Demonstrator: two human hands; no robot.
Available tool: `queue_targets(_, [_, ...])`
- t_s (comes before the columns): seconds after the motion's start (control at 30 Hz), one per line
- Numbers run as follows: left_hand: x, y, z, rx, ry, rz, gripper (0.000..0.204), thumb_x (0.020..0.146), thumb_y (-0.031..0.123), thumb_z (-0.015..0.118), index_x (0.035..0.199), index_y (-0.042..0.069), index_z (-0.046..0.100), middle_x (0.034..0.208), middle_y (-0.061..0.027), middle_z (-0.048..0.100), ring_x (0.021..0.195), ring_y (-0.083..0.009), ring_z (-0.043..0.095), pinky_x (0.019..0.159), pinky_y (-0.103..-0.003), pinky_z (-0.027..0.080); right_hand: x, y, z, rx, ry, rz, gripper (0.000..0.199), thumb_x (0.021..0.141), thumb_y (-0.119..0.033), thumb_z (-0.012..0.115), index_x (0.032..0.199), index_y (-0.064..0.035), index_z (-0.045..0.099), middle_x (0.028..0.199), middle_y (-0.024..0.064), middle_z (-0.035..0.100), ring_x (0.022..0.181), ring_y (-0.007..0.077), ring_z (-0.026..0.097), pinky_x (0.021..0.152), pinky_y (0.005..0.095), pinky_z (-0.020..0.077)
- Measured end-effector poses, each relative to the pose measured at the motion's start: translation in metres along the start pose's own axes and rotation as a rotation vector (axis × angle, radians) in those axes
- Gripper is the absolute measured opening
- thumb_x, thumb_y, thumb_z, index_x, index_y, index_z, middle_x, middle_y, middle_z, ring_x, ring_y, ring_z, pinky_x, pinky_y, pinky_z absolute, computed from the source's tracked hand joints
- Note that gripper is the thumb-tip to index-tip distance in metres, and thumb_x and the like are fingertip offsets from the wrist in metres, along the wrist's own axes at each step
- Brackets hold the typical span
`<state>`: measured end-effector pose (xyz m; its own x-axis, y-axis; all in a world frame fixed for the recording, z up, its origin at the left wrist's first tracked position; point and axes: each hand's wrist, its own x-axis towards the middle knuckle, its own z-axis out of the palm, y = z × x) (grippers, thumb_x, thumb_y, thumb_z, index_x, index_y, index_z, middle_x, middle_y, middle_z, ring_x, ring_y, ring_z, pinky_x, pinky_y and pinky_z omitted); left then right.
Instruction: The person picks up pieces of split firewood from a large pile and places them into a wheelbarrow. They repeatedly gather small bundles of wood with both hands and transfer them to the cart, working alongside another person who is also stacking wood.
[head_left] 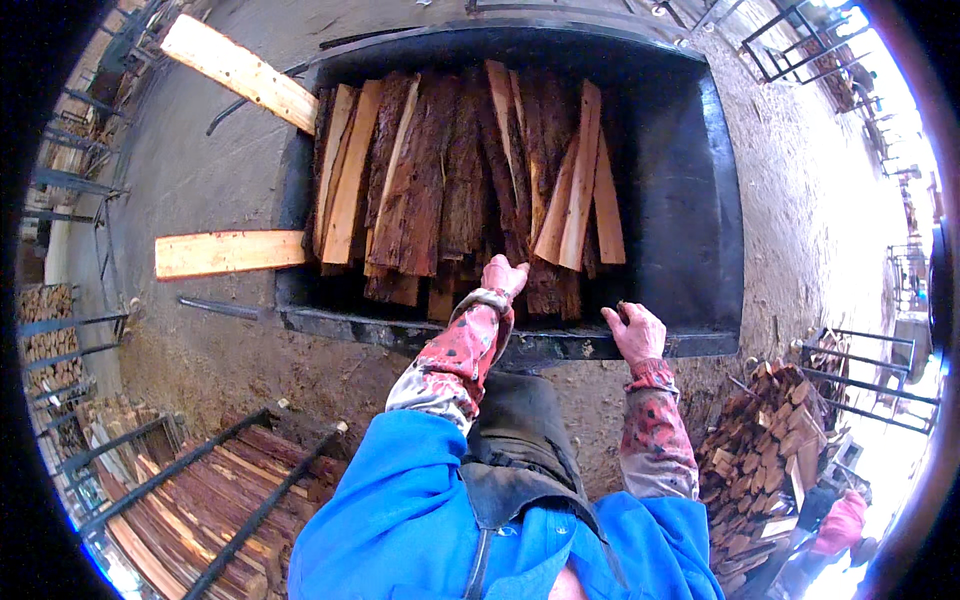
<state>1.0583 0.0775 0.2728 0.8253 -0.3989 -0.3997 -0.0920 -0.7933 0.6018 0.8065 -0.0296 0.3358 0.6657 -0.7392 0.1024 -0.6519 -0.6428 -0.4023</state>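
Rough wood slabs with dark bark and pale sawn faces lie side by side in a black metal bin. My left hand is at the near ends of the middle slabs, its fingers closed. What it grips, if anything, is hidden beneath the hand. By the bin's near rim, right of the slabs, my right hand is loosely curled with thumb and forefinger apart. Nothing shows in it. Two pale boards, an upper one and a lower one, stick out past the bin's left side.
At the lower left, long slabs lie in a black metal rack. A heap of split wood is at the lower right, with metal frames beside it. A dark rod lies on the dirt floor.
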Motion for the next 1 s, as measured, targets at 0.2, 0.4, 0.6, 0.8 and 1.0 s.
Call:
queue_targets(0.2, [0.044,0.0,0.013,-0.04,0.007,0.009,0.051,0.07,0.032,0.072,0.102,-0.006,0.061,0.109,-0.0273,0.063,0.104,-0.0402,0.06,0.09,-0.044,0.049,0.003,-0.002,0.004,-0.074,-0.003,0.058,0.043,0.082,-0.049,0.065,0.089,-0.0071,0.07,0.083,0.0087,0.067,0.079,0.0283,0.066,0.07,0.0392,0.0512])
queue_targets(0.4, [0.066,-0.009,0.023,-0.081,-0.011,-0.028,0.066,0.062,0.042,0.081,0.1,-0.008,0.063,0.105,-0.0292,0.063,0.102,-0.0404,0.062,0.089,-0.044,0.05,0.006,-0.005,0.003,-0.044,-0.015,0.139,0.045,0.082,-0.05,0.064,0.09,-0.0067,0.07,0.085,0.0095,0.068,0.079,0.0286,0.066,0.07,0.0393,0.0513])
queue_targets(0.6, [0.073,-0.028,0.016,-0.124,0.092,0.177,0.048,0.063,0.028,0.081,0.098,-0.002,0.068,0.095,-0.0172,0.07,0.09,-0.029,0.068,0.083,-0.037,0.052,0.007,-0.005,0.001,-0.086,-0.072,0.173,0.045,0.082,-0.05,0.064,0.09,-0.0062,0.069,0.084,0.0094,0.067,0.08,0.0288,0.066,0.071,0.0394,0.0512])
queue_targets(0.8, [0.072,-0.045,-0.054,-0.018,-0.088,0.152,0.057,0.063,0.031,0.079,0.105,-0.005,0.064,0.106,-0.0232,0.066,0.101,-0.0354,0.064,0.088,-0.039,0.049,0.005,-0.004,-0.003,-0.066,-0.069,0.173,0.045,0.081,-0.05,0.065,0.092,-0.0063,0.069,0.086,0.0086,0.067,0.08,0.028,0.066,0.071,0.0384,0.0514])
queue_targets(1.0, [0.003,-0.014,-0.066,0.323,0.358,0.741,0.049,0.071,0.028,0.076,0.108,0.001,0.06,0.099,-0.0151,0.063,0.095,-0.0343,0.061,0.08,-0.041,0.051,0.003,0.001,0.0,-0.071,0.058,0.092,0.043,0.08,-0.048,0.068,0.087,-0.0055,0.068,0.08,0.0077,0.067,0.074,0.0276,0.066,0.066,0.0381,0.0509])
